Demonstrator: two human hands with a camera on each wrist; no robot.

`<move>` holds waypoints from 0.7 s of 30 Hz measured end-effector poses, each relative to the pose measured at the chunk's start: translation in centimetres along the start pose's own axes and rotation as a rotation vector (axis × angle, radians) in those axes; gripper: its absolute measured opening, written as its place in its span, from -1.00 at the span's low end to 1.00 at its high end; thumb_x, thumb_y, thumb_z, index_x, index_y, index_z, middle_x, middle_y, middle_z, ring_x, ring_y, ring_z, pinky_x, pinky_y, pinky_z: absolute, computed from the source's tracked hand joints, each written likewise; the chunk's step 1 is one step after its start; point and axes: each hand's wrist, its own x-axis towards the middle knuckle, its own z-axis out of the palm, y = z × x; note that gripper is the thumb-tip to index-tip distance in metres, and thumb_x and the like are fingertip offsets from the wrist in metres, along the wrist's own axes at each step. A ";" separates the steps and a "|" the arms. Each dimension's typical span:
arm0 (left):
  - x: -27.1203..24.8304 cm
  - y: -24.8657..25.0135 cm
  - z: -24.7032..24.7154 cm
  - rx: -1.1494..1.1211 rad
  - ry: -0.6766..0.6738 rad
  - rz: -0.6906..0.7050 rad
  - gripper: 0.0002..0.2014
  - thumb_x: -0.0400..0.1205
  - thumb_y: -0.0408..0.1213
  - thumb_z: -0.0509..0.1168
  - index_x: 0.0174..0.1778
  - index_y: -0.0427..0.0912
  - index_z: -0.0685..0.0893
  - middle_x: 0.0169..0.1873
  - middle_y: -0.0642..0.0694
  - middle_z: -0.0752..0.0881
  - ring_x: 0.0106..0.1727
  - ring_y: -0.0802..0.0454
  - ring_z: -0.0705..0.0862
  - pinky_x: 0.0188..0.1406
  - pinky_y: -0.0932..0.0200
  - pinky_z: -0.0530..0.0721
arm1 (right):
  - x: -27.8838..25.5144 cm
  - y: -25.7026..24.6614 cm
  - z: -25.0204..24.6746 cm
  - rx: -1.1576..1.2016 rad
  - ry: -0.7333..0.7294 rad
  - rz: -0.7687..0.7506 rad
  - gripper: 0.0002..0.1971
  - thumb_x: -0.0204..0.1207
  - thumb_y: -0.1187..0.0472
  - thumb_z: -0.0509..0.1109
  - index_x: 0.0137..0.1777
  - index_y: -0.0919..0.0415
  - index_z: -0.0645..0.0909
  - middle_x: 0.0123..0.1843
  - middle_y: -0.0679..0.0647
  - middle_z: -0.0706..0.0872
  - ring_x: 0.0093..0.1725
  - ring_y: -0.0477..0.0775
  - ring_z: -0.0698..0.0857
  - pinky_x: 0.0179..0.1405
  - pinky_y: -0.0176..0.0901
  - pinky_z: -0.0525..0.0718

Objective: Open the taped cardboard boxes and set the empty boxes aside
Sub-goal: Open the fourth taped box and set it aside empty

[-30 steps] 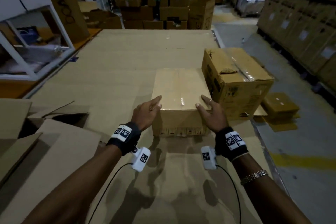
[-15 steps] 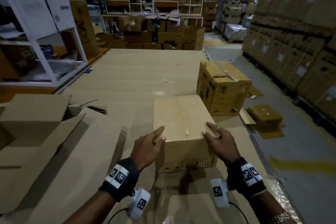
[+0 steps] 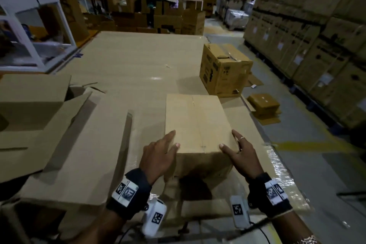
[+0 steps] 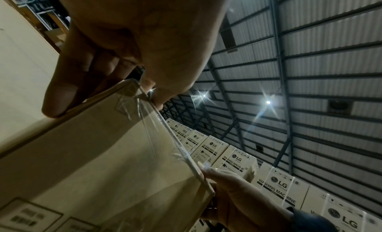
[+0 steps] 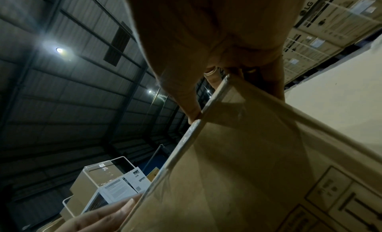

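Note:
A plain cardboard box (image 3: 196, 123), clear tape along its top seam, lies on the cardboard-covered table (image 3: 128, 65) in front of me. My left hand (image 3: 158, 156) lies against its near left corner, fingers straight along the side and thumb on top. My right hand (image 3: 241, 154) mirrors it at the near right corner. In the left wrist view the fingers (image 4: 68, 88) press the box (image 4: 103, 162) side. The right wrist view has the thumb and ringed fingers (image 5: 208, 72) astride the box (image 5: 248, 153) corner. A second taped box (image 3: 223, 69) stands behind, to the right.
Opened boxes with raised flaps (image 3: 39, 105) crowd the table's left side. A small flat box (image 3: 263, 103) lies on the floor off the right edge. Tall stacked cartons (image 3: 316, 35) line the right aisle. Shelving and more boxes (image 3: 150, 16) stand beyond the table's far end.
The box has slid toward me along the table with both hands on its near corners. It now sits well clear of the second taped box.

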 end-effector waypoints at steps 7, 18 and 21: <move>0.8 -1.0 -0.5 -0.099 -0.018 -0.071 -0.40 0.60 0.24 0.40 0.51 0.06 0.55 0.27 0.06 0.79 0.15 0.03 0.78 0.10 0.06 0.73 | 1.1 -0.9 -1.2 0.043 -0.122 0.063 -0.21 0.40 0.02 0.69 0.54 0.37 0.50 0.46 0.17 0.66 0.34 0.15 0.66 0.36 0.00 0.66; -6.8 -1.0 1.1 -0.323 0.013 -0.176 -0.42 0.41 0.32 0.53 0.24 0.04 0.83 0.08 0.19 0.86 0.11 0.23 0.82 0.20 -0.08 0.79 | -4.5 2.7 -3.0 -0.095 -0.144 -0.017 -0.40 0.06 -0.39 0.69 -0.37 0.13 0.57 -0.44 -0.10 0.64 -0.41 -0.06 0.61 -0.36 -0.06 0.59; -10.1 -0.5 1.7 -0.258 -0.012 -0.180 -0.52 0.44 0.16 0.59 0.23 0.04 0.82 0.07 0.21 0.85 0.05 0.32 0.81 0.08 0.13 0.79 | -7.7 3.0 -3.5 -0.093 -0.189 -0.010 -0.43 0.11 -0.23 0.78 -0.41 0.15 0.51 -0.50 -0.05 0.58 -0.47 -0.05 0.53 -0.44 -0.10 0.41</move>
